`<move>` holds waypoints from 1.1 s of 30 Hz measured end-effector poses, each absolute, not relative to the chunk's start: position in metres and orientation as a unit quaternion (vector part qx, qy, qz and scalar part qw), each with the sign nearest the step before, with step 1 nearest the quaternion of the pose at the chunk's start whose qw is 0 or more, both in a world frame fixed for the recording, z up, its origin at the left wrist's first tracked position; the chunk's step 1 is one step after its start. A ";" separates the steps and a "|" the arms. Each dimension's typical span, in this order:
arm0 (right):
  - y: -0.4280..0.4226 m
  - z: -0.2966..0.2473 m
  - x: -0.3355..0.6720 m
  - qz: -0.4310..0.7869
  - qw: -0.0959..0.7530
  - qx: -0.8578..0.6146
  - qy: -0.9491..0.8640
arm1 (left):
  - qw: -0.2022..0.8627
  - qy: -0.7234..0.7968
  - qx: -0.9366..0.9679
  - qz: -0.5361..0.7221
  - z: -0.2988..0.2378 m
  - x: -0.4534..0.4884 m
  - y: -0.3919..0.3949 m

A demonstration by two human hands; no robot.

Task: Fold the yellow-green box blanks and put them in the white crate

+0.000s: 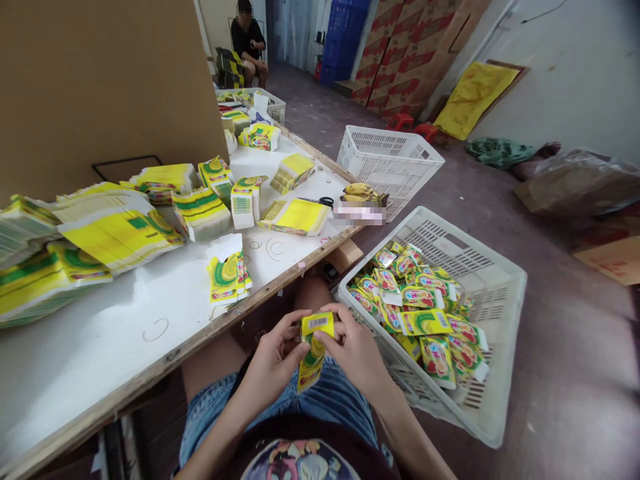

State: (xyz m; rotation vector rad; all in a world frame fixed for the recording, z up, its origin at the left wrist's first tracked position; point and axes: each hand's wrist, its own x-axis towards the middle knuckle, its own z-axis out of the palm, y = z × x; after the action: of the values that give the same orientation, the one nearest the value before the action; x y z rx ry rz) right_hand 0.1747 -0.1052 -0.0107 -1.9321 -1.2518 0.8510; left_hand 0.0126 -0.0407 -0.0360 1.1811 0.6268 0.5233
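Observation:
Above my lap, a small yellow and green printed carton (315, 343) is held between both hands, its barcode end toward the top. My left hand (280, 350) grips its left side, thumb on the front. On the right edge, my right hand (353, 340) pinches near the top, with fingers partly hidden behind it. A few flat carton blanks (227, 273) lie in a small overlapping pile on the white table, just beyond my hands. To my right, a white plastic crate (500, 293) holds many similar cartons (425, 323), lying loosely.
Stacks of carton blanks (115, 227) cover the table's left side. Scissors (326, 201) and bananas (363, 193) lie at its far right edge. Another white crate (395, 143) stands beyond. A large brown board (110, 80) rises at left. A person (247, 47) sits at the back.

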 end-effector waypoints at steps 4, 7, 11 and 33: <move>-0.106 -0.014 0.174 0.299 0.346 -0.737 -0.498 | 0.760 0.301 0.522 0.243 -0.032 0.012 -0.037; -0.109 -0.015 0.177 0.288 0.377 -0.708 -0.523 | 0.772 0.305 0.496 0.254 -0.026 0.012 -0.033; -0.111 -0.015 0.176 0.282 0.450 -0.666 -0.524 | 0.778 0.311 0.482 0.257 -0.024 0.016 -0.035; -0.102 -0.010 0.165 0.082 0.480 -0.692 -0.533 | 0.281 0.599 0.652 0.370 -0.018 -0.040 0.025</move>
State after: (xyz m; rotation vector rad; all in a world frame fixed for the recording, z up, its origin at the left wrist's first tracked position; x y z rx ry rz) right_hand 0.1649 -0.1025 -0.0095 -1.6898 -1.3000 0.2010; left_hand -0.0405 0.0249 -0.0182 1.7484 1.6054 0.9914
